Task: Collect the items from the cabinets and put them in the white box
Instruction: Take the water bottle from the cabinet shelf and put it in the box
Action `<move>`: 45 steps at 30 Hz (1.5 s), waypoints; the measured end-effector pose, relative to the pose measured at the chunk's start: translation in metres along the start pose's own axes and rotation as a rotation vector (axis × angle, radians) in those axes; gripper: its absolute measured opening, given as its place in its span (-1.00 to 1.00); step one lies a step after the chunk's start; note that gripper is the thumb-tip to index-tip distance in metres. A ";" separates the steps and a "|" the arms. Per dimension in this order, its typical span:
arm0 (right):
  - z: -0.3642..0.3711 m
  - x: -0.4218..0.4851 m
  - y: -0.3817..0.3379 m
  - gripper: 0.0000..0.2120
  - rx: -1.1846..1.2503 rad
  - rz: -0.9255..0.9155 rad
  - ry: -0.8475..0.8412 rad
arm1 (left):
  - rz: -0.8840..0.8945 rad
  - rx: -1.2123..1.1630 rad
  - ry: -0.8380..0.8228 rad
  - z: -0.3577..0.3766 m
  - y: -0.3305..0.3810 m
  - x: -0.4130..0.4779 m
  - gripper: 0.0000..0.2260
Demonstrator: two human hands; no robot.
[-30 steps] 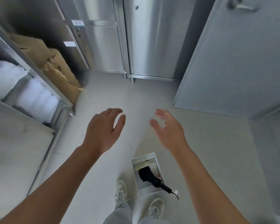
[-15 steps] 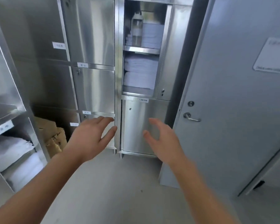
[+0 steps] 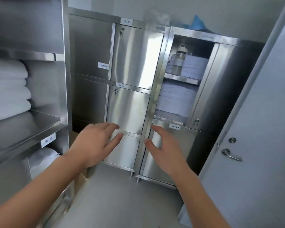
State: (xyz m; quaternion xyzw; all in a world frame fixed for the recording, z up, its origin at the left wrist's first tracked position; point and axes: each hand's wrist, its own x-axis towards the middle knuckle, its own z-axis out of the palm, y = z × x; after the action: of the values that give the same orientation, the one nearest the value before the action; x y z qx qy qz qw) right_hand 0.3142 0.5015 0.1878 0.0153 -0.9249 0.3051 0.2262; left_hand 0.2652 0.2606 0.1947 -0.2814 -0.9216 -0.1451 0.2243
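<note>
Both arms reach forward toward a bank of steel cabinets [image 3: 132, 60], and neither hand holds anything. The left hand [image 3: 95, 145] hangs palm down in front of the closed lower doors [image 3: 127, 112], its fingers straight and lying close together, the thumb set apart below them. The right hand [image 3: 166, 153] is raised beside it, near but not touching, with its fingers loosely spread and slightly bent, thumb out toward the left hand. The items to collect sit in the one open compartment [image 3: 209, 74] up and to the right of the hands: a clear bottle [image 3: 179, 60] with a pale cap stands upright on the upper shelf [image 3: 182, 79], just beside a stack of folded white linens [image 3: 195, 66], and a thicker pile of folded white cloth [image 3: 176, 99] fills the space beneath that shelf (the labels on the cabinet fronts are too small to read). At far left, an open steel rack [image 3: 39, 122] carries rolled white towels [image 3: 8, 89]. A grey door [image 3: 260, 129] with a lever handle [image 3: 231, 155] stands at right, and something blue [image 3: 198, 23] lies on top of the cabinets.
</note>
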 end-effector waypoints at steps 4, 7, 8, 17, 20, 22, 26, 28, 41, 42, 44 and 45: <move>0.078 0.027 -0.049 -0.53 0.055 -0.021 -0.059 | -0.080 0.037 -0.040 -0.008 -0.074 -0.025 -0.39; 0.128 0.037 -0.083 -0.56 0.093 -0.057 -0.104 | -0.151 0.065 -0.080 -0.014 -0.123 -0.049 -0.44; 0.142 0.039 -0.093 -0.56 0.090 -0.077 -0.120 | -0.174 0.060 -0.077 -0.017 -0.138 -0.056 -0.46; 0.222 0.061 -0.163 -0.52 0.188 -0.242 -0.252 | -0.350 0.135 0.002 -0.053 -0.211 -0.099 -0.44; 0.236 0.070 -0.160 -0.52 0.223 -0.225 -0.279 | -0.378 0.152 -0.031 -0.051 -0.221 -0.095 -0.41; 0.242 0.079 -0.148 -0.52 0.239 -0.196 -0.278 | -0.381 0.144 -0.039 -0.041 -0.225 -0.088 -0.43; 0.252 0.102 -0.104 -0.53 0.240 -0.129 -0.257 | -0.363 0.111 -0.079 -0.001 -0.223 -0.058 -0.48; 0.254 0.118 -0.073 -0.53 0.221 -0.100 -0.252 | -0.347 0.099 -0.103 0.027 -0.217 -0.032 -0.49; 0.146 0.285 0.165 -0.50 0.154 0.112 -0.074 | -0.091 0.004 -0.113 0.175 -0.114 0.255 -0.49; 0.134 0.295 0.177 -0.50 0.158 0.129 -0.051 | -0.065 -0.016 -0.107 0.181 -0.104 0.272 -0.49; 0.111 0.310 0.199 -0.49 0.154 0.155 -0.007 | -0.011 -0.033 -0.107 0.193 -0.088 0.305 -0.52; 0.100 0.317 0.208 -0.49 0.141 0.163 0.010 | 0.010 -0.039 -0.105 0.200 -0.081 0.322 -0.54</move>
State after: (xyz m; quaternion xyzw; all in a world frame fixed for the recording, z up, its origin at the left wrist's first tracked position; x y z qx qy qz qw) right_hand -0.0459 0.6489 0.1366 -0.0457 -0.8981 0.3870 0.2037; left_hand -0.0865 0.4209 0.1713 -0.2974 -0.9278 -0.1471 0.1708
